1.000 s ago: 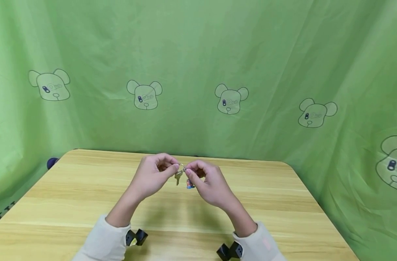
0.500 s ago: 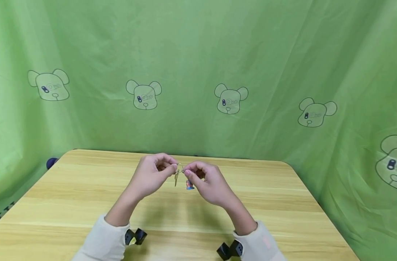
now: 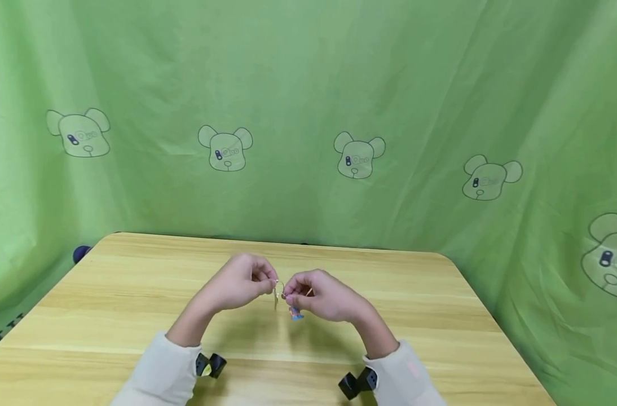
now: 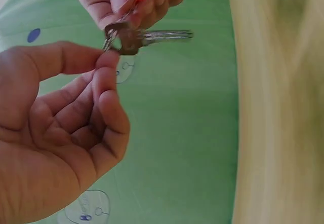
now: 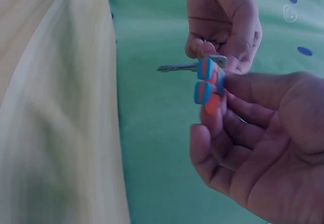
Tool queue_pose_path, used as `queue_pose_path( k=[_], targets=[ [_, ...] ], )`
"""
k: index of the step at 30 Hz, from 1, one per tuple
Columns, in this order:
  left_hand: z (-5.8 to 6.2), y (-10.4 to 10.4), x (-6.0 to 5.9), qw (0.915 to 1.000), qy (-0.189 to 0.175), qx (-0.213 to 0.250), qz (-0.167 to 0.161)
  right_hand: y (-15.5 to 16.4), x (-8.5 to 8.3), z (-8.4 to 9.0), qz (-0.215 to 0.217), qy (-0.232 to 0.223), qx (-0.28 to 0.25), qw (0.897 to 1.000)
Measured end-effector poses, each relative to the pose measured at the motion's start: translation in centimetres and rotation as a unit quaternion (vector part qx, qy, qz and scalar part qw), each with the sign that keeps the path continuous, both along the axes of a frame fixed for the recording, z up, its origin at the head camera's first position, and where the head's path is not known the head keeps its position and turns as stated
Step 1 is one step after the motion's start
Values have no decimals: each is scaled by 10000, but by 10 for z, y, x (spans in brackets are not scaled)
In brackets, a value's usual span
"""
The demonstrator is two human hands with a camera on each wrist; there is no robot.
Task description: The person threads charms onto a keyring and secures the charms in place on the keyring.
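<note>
A thin metal key ring [image 3: 282, 285] spans the small gap between both hands, above the table. My left hand [image 3: 245, 282] pinches the ring's left side between thumb and fingertips. From the ring hangs a key [image 4: 131, 39], close to the left fingertips. With thumb and index finger, my right hand [image 3: 324, 296] pinches a small blue-and-orange keychain charm [image 5: 206, 84] near its upper link. In the head view the charm dangles just below the right fingers, looking like a tiny figure. The exact pinch point on its link is hidden by the fingertips.
A light wood table [image 3: 136, 293] lies under the hands. Green cloth [image 3: 298, 208] with printed bear heads surrounds it at the back and sides. A black camera mount sits on each sleeved wrist.
Both hands have come lower and nearer to the body, with the key ring, key and charm moving along. The ring shows more openly between the fingers than a second ago.
</note>
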State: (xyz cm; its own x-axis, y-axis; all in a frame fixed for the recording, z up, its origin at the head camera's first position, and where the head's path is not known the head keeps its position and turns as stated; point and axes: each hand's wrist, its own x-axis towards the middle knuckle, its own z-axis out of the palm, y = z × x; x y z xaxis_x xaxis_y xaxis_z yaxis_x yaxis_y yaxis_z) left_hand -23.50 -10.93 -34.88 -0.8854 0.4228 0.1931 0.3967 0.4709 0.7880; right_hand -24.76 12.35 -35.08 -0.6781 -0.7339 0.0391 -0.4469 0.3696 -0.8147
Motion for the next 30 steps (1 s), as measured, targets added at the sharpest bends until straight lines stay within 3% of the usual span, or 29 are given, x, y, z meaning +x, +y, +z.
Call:
queue_pose_path(
  k=[9,16,23,30],
  targets=[
    [-30,-3,-15,9957,-645,-282,-609,-1,-14,-26,397,-408,530,9970],
    [-48,3,-21,9920,-764,-522,-861,-1,-21,-42,489,-761,855,9922],
    [-60,12,-23,9908,-726,-792,-819,-2,-25,-54,551,-933,1084,9882],
    [-67,15,-20,9862,-962,-1082,-806,-2,-27,-61,580,-1013,1272,9850]
  ],
)
